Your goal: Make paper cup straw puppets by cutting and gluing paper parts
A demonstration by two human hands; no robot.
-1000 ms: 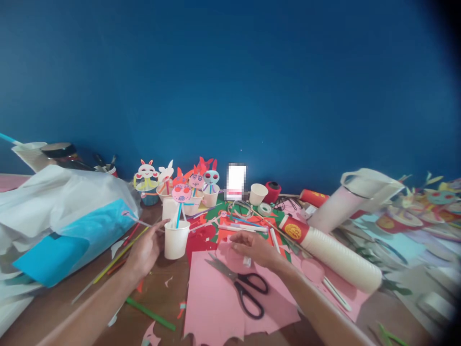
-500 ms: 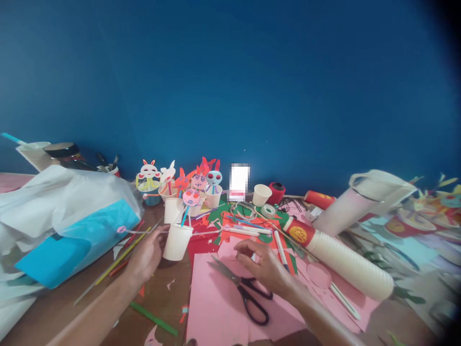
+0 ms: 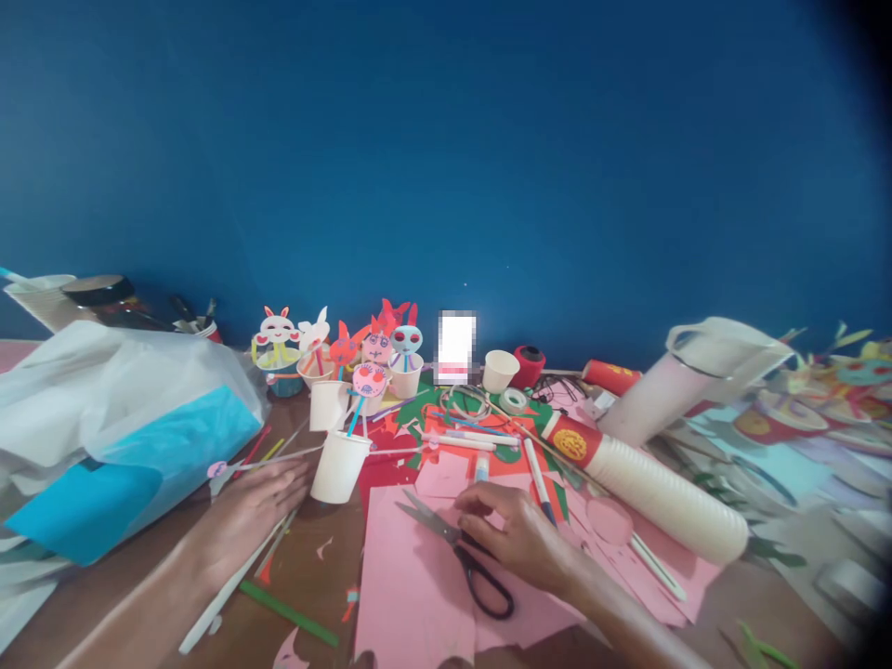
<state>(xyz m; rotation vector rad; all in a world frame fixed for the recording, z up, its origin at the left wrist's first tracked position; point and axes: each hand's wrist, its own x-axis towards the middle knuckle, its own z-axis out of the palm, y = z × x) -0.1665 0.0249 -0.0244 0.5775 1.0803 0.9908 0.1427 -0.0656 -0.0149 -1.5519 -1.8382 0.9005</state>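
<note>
My left hand (image 3: 255,511) lies palm down with its fingers stretched out, over straws on the table and just left of a white paper cup (image 3: 341,467). From that cup rise straws, a blue one bearing a pink paper face (image 3: 370,380); thin arms stick out at its sides. A white straw (image 3: 227,590) shows beside my left wrist. My right hand (image 3: 512,531), fingers loosely curled with a gap at the thumb, is over the black-handled scissors (image 3: 480,581) and hides one handle loop. They lie with blades apart on pink paper (image 3: 411,567).
Several cups with paper faces (image 3: 327,406) stand at the back. A stack of paper cups (image 3: 669,492) lies at right, near a pale jug (image 3: 648,400). Markers (image 3: 540,478), tape (image 3: 514,400) and paper scraps cover the middle. At left is a plastic bag (image 3: 160,372).
My left hand has moved left and down from beside the cup and flattened over the straws. My right hand has come lower over the scissors and covers more of the handle.
</note>
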